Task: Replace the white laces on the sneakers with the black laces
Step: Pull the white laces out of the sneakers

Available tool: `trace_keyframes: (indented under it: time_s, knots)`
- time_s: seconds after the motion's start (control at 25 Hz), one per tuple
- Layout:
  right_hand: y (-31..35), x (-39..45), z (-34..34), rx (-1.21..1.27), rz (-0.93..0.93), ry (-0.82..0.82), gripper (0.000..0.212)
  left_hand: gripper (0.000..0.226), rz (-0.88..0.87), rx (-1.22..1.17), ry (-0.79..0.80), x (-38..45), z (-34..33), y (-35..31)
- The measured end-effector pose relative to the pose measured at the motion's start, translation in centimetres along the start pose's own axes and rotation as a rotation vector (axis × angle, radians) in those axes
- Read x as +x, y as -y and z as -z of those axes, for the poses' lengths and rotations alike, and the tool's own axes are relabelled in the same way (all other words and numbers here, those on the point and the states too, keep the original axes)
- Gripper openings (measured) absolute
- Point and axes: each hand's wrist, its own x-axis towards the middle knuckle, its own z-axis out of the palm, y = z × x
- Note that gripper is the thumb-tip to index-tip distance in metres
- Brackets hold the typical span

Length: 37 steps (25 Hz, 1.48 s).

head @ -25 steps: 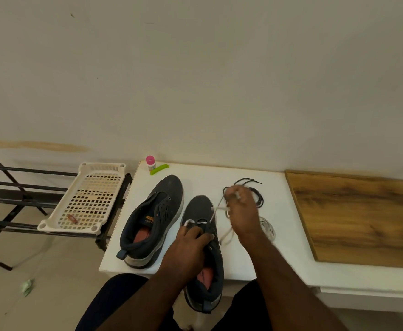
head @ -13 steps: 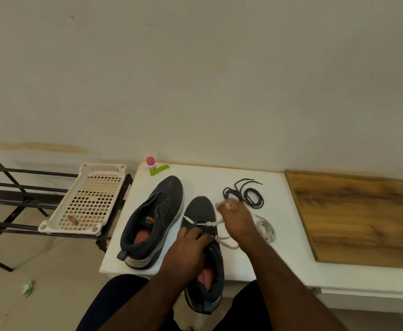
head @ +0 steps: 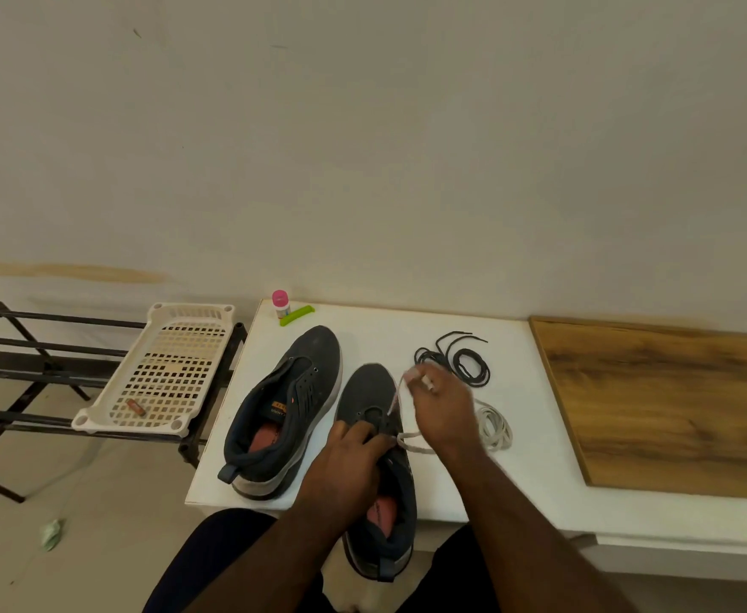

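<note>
Right hand raised above the toe of the near sneaker, fingertips pinched on a strand of white lace drawn taut up out of the eyelets; a slack loop of the same lace trailing off the shoe's right flank onto the table. Left hand laid over the tongue, fingers curled down gripping the throat of the shoe. Heel of this sneaker hanging past the table's front edge, above the lap.

Just left, almost touching at the toe, second sneaker, unlaced, heel close to the front edge. Right of the raised hand, a loose white lace bundle on the table; behind it, coiled black laces, partly hidden by the fingers. Bare white surface between bundle and wooden board, which covers the right stretch of the top. At the back left corner, by the wall, small pink-capped bottle touching a green clip.

Past the left edge, cream perforated tray on a black metal rack, a small brown object in it. Open floor below, green scrap lying on it.
</note>
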Motion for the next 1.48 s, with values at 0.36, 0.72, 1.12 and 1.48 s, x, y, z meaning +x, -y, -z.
trace_keyframes:
  time_s: [0.36, 0.72, 1.12, 1.48]
  knots:
    - [2.1, -2.7, 0.2, 0.364, 0.055, 0.172, 0.015, 0.026, 0.474, -1.033, -0.147, 1.2, 4.6, -1.2]
    - [1.3, -5.5, -0.9, -0.404, 0.382, 0.275, 0.061, 0.01, 0.463, -1.078, -0.033, 1.4, 7.2, -1.1]
    - [4.1, -4.5, 3.4, -0.035, 0.24, -0.004, 0.03, 0.019, 0.272, -0.905, -0.222, 0.9, 10.0, -0.4]
    - [8.8, -2.9, 5.9, 0.127, -0.054, 0.564, 0.012, 0.013, 0.118, -0.727, -0.224, 0.7, 12.6, -1.8]
